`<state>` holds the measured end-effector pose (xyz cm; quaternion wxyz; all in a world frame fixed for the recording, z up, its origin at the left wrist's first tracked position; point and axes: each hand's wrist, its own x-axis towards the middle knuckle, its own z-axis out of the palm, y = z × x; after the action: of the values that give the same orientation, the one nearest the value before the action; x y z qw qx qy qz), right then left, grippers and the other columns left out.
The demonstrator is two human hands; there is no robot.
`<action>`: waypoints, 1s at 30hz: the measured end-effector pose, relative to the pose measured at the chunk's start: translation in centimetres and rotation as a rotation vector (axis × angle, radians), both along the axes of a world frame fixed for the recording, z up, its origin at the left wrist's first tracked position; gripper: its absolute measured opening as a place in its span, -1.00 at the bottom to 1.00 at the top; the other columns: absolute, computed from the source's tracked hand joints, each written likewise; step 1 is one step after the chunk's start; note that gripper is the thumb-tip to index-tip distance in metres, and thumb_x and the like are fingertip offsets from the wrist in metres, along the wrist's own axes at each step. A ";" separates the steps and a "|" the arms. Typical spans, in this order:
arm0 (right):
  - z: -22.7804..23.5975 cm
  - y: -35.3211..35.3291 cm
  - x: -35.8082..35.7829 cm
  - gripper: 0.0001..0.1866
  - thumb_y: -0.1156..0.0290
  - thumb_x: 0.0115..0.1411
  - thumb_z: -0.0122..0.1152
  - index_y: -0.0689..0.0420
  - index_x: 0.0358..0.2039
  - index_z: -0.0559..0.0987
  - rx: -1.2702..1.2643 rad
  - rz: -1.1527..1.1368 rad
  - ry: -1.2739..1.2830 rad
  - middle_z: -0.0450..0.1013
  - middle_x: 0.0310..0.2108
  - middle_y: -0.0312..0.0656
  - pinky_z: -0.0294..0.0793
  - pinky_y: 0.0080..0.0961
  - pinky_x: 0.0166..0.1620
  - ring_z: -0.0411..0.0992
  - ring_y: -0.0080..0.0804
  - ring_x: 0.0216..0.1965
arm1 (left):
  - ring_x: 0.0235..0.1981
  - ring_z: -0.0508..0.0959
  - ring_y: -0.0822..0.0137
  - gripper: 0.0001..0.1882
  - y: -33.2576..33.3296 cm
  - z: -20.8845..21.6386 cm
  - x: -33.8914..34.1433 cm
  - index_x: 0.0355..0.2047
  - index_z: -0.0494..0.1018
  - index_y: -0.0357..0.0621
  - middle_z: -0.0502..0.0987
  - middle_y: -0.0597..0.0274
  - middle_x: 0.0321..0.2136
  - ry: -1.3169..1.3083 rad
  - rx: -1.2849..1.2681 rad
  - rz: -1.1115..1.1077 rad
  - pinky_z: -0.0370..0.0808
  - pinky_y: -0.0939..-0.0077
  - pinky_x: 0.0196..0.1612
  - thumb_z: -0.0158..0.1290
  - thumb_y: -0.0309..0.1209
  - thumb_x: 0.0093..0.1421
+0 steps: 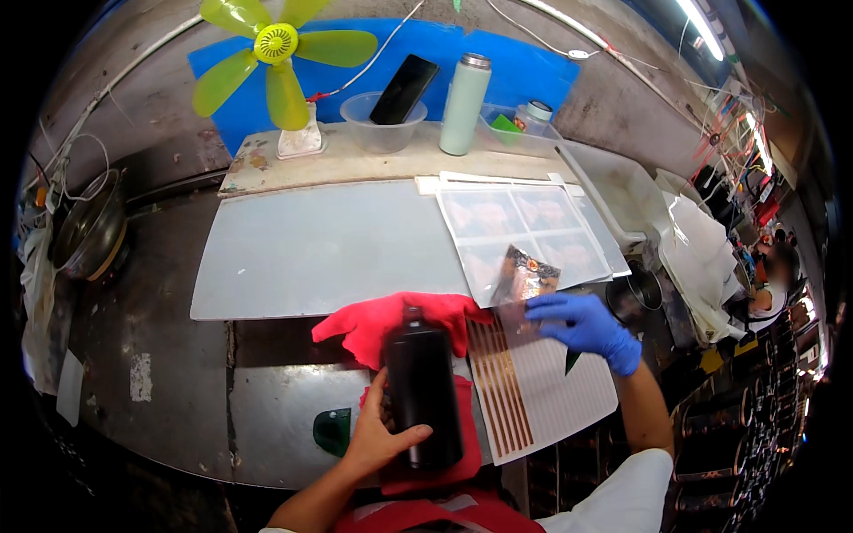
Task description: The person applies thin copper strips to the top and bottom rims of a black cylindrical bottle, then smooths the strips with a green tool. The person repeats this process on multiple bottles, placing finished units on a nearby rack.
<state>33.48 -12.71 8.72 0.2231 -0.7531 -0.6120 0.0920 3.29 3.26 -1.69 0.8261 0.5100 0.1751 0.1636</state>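
My bare left hand (pixel 382 437) is wrapped round a black bottle-shaped container (pixel 420 382) with a narrow neck, upright over a red cloth (pixel 351 334). My right hand (pixel 582 327), in a blue glove, pinches a small printed film piece (pixel 528 277), dark with an orange part and a clear lower end; it is slightly blurred. Under that hand lies a white striped sheet (pixel 573 404) with brown strips along its left side. Behind it is a sheet of pinkish prints (pixel 520 213). A dark green flat piece (pixel 332 432) rests left of my left hand.
A grey board (pixel 311 249) covers the middle of the metal table (pixel 169 391). Along the back stand a yellow-green fan (pixel 277 53), a clear bowl (pixel 378 133) with a phone, and a pale green flask (pixel 465 107). At right are a white tub (pixel 613 182) and, farther off, a person (pixel 771 298).
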 end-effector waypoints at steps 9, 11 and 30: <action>-7.0 -1.7 0.6 -0.68 0.15 0.13 0.21 0.17 -0.55 0.57 0.564 -0.833 1.100 0.49 -0.54 -0.27 0.18 -0.74 -0.63 0.26 -0.67 -0.71 | 0.15 0.25 0.15 0.10 0.3 -0.1 -0.6 0.28 -0.25 -0.17 0.11 -0.04 0.15 0.023 0.097 0.032 0.23 0.31 0.15 0.29 -0.45 -0.10; -9.0 -0.5 2.8 -0.58 -0.03 0.13 0.16 0.03 -0.66 0.46 0.605 -0.967 1.360 0.31 -0.71 -0.40 0.05 -0.71 -0.71 0.09 -0.70 -0.80 | 0.19 0.19 0.14 0.07 -0.1 0.0 -0.5 0.29 -0.26 -0.15 0.07 -0.05 0.19 0.078 0.122 0.033 0.19 0.30 0.18 0.26 -0.45 -0.07; -0.7 -0.9 -4.9 -0.77 0.58 0.05 0.22 0.20 -0.22 0.58 0.478 -0.659 0.238 0.53 -0.40 -0.34 0.25 -0.78 -0.47 0.30 -0.76 -0.52 | 0.25 0.08 0.17 0.05 1.2 0.6 0.5 0.28 -0.28 -0.27 0.04 -0.04 0.21 -0.038 0.024 0.029 0.05 0.36 0.23 0.24 -0.39 -0.02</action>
<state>28.54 -13.62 8.00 0.4779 -0.8198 -0.3127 -0.0423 3.81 4.43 -1.05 0.8205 0.5142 0.1650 0.1874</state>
